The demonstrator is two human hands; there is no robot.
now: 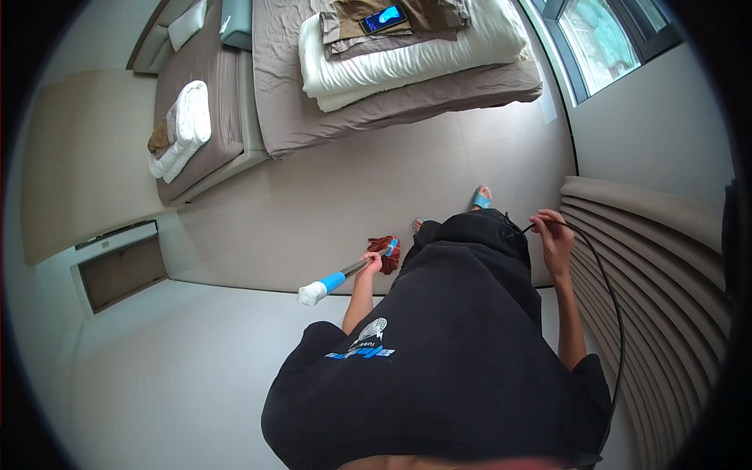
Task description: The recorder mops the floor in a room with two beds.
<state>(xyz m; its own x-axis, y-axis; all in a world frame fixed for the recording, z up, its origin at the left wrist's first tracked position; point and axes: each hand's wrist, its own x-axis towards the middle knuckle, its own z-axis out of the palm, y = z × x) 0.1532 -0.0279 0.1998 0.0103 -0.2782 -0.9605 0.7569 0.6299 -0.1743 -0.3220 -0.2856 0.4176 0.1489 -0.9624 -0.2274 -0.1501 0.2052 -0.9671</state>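
Note:
My left hand [372, 262] is wrapped round the grey pole of a mop [332, 282]. Its pole has a blue grip and a white end that points up toward me. Beyond that hand, down on the floor, lies the reddish-brown string mop head [389, 262] with a blue connector. My right hand [554, 233] pinches a thin black cable [607, 274] at hip height, beside my black shorts. From the fingers the cable loops down along my right arm. One end of it runs toward my waist.
Ahead stands a bed [376, 117] with a folded white quilt [423, 63], clothes and a phone [384, 19] on top. A second, narrower bed [227, 168] is at the left. Gathered beige curtains [642, 266] hang close on my right, below a window [599, 47]. Pale floor [329, 196] lies between.

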